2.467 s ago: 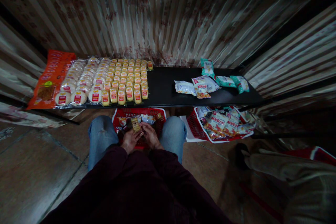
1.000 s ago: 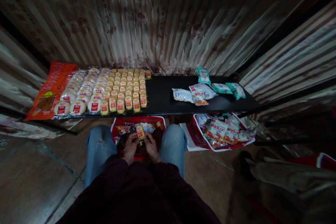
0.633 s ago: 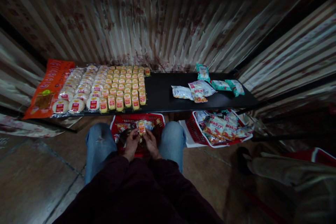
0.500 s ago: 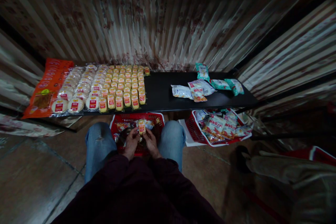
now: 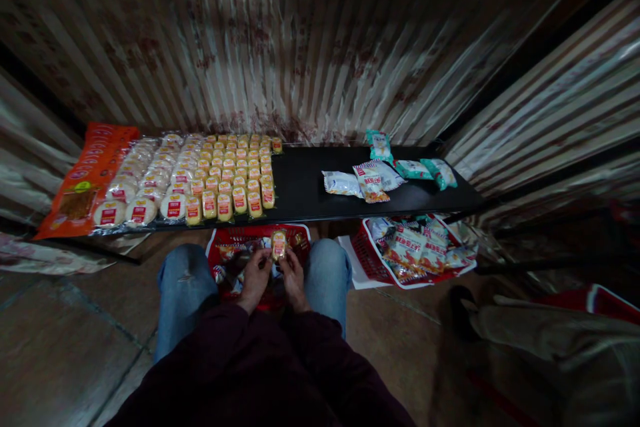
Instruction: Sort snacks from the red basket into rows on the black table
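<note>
A small yellow snack cake (image 5: 279, 245) in a clear wrapper with a red label is pinched upright between my two hands. My left hand (image 5: 256, 276) grips its left side, and my right hand (image 5: 293, 275) closes on its lower right. Both hands are over a red basket (image 5: 220, 235) between my knees, which holds several wrapped snacks partly hidden by my hands. Beyond it, matching yellow cakes (image 5: 225, 205) stand in tight rows on a black shelf (image 5: 300, 197). To their left are rows of round white crackers (image 5: 141, 211) in clear wrappers.
A large orange bag (image 5: 80, 183) lies at the shelf's left end. White packets (image 5: 373, 180) and teal packets (image 5: 413, 169) lie toward its right end. Below stands another red basket (image 5: 370, 253) full of packets. A person's leg (image 5: 530, 330) shows at lower right; curtains hang behind.
The view has tilted slightly, so the shelf sits lower. The cake has shifted a little to the right and tipped in my fingers, staying held by both hands.
</note>
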Available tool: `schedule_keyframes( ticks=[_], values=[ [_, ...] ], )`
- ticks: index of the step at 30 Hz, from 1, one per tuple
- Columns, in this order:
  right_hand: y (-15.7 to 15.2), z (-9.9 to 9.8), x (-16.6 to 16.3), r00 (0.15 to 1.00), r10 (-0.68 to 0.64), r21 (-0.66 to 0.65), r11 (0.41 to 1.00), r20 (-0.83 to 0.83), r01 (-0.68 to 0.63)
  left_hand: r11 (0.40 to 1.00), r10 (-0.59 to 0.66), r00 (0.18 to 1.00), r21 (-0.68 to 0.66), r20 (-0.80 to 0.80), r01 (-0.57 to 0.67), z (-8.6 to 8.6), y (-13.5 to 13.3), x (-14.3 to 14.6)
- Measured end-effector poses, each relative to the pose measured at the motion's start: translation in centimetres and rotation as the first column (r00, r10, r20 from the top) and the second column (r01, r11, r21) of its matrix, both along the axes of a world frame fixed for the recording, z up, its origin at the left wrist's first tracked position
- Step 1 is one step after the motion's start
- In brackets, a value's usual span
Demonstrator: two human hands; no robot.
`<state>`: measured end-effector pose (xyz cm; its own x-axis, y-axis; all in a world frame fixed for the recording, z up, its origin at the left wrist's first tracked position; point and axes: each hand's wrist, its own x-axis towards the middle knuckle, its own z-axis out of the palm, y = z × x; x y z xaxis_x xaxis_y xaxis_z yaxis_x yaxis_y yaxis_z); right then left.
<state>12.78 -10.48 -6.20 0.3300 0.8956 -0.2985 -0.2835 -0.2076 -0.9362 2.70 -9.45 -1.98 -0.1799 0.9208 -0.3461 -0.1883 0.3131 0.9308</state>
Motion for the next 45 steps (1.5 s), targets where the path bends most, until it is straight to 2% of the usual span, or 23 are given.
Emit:
schedule_keyframes(
  ticks=[5,10,13,16,21,26,34,45],
  values=[
    [0.7,1.5,1.0,1.000,-0.014,0.047,0.999,0.019,0.013,0.994,-0.054,0.995,0.088,-0.078,0.061,1.2,0.9,0.8],
    [2.0,3.0,2.0,0.999,-0.015,0.068,0.998,0.048,0.011,0.991,-0.045,0.998,0.124,-0.036,0.049,3.5,2.1,1.8],
    [3.0,3.5,2.6,0.995,-0.017,0.112,0.994,0.093,0.006,0.985,-0.064,0.991,0.151,-0.113,0.081,4.4,2.9,2.3],
    [4.0,3.8,3.0,0.993,-0.022,0.130,0.991,0.118,0.006,0.979,-0.092,0.979,0.165,-0.181,0.122,4.5,3.5,2.8],
    [5.5,4.6,3.5,0.983,-0.026,0.160,0.987,0.183,-0.003,0.970,-0.136,0.970,0.174,-0.202,0.172,4.0,4.5,3.4],
    [6.9,5.5,3.9,0.969,-0.056,0.145,0.989,0.240,0.021,0.942,-0.177,0.905,0.200,-0.388,0.269,4.0,5.5,4.0],
    [9.7,6.4,4.6,0.954,-0.060,0.185,0.983,0.293,0.005,0.914,-0.089,0.861,0.302,-0.500,0.270,4.5,8.0,5.2],
    [14.2,6.4,5.6,0.942,-0.030,0.213,0.976,0.333,-0.045,0.924,-0.106,0.797,0.236,-0.595,0.300,6.4,11.5,6.5]
  ],
)
